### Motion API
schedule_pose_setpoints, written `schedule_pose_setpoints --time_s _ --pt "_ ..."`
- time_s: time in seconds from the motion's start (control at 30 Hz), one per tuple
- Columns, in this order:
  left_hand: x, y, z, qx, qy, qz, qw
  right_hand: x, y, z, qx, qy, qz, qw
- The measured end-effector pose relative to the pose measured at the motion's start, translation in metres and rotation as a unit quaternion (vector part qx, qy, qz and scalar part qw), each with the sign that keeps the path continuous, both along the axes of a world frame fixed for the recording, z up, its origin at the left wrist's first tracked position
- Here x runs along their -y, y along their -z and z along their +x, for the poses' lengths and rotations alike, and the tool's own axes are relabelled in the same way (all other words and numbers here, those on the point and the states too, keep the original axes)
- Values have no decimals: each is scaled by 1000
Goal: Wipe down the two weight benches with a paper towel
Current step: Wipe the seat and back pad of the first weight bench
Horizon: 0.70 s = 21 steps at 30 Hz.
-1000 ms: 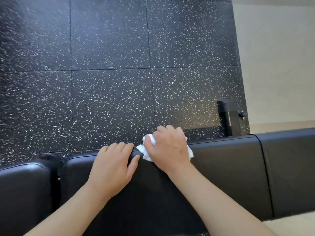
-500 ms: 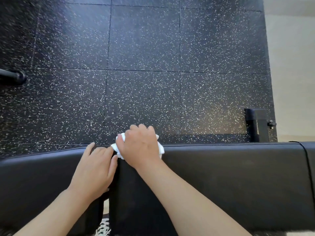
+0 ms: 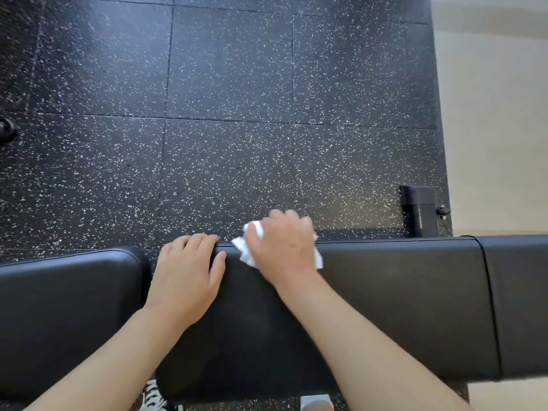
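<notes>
Right hand [image 3: 283,247] grips a crumpled white paper towel [image 3: 247,250] and presses it on the far edge of the black bench pad [image 3: 385,292], fingers curled over the edge. Just beside it, the left hand [image 3: 186,280] lies flat and relaxed on the same pad near its left end, holding nothing. That pad's long axis runs left to right, and most of its bare length stretches away to the right of the towel, so I'd judge the wipe wants to travel rightward along the edge. A second pad [image 3: 68,307] sits to the left across a narrow gap.
</notes>
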<state>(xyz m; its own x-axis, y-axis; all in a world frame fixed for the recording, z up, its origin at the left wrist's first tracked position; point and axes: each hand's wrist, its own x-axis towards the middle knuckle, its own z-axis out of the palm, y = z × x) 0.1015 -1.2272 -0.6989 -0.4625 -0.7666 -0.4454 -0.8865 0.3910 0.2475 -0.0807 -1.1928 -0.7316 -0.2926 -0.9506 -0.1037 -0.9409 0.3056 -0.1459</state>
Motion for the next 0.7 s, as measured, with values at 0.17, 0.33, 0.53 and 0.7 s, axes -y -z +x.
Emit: schedule_pose_setpoints --time_s 0.17,0.33,0.53,0.7 --pt "-6 -2 -23 16 35 -12 999 -12 2 -50 61 -64 38 995" --pt "-21 1 -77 23 68 17 997 -55 3 -169 4 79 135 988" --pt "-41 9 -154 5 120 42 992 -58 6 -166 -69 116 106 985" --pt "-47 10 -174 6 126 55 990 -62 8 -163 36 -58 12 998"
